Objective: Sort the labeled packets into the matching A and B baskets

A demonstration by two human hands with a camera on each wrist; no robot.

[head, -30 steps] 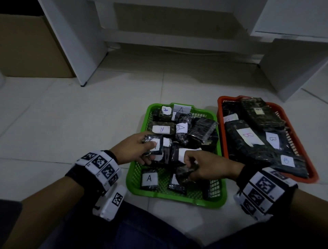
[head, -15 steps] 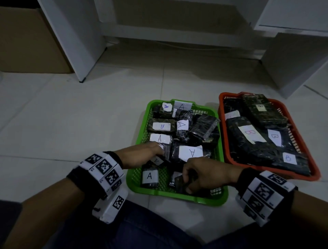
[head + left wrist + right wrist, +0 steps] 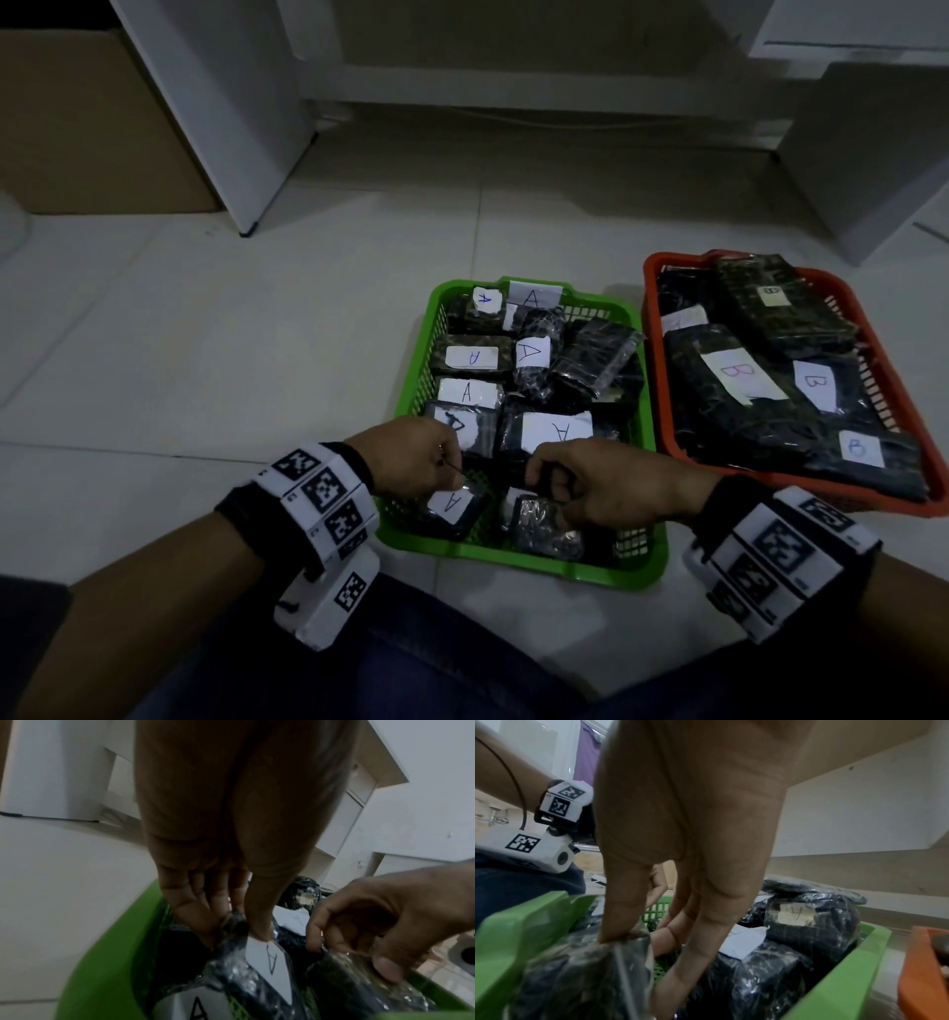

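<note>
A green basket (image 3: pixel 513 557) on the floor holds several dark wrapped packets with white A labels. The orange basket (image 3: pixel 651 329) to its right holds larger packets labeled B (image 3: pixel 734 380). My left hand (image 3: pixel 452 475) is over the green basket's near left corner. There its thumb and fingers (image 3: pixel 246 929) pinch the top edge of an A packet (image 3: pixel 267 963). My right hand (image 3: pixel 544 488) is beside it at the basket's near middle. It grips a dark shiny packet (image 3: pixel 585 973) whose label is hidden.
White furniture legs and panels (image 3: pixel 215 118) stand on the tiled floor behind the baskets, with a brown cardboard box (image 3: pixel 77 123) at the far left. Bare floor tiles (image 3: pixel 231 334) lie to the left of the green basket. My legs are just below the baskets.
Both hands have moved toward the green basket's near edge. The left hand let go of a labeled packet further in and now pinches the front A packet. The right hand keeps its dark packet.
</note>
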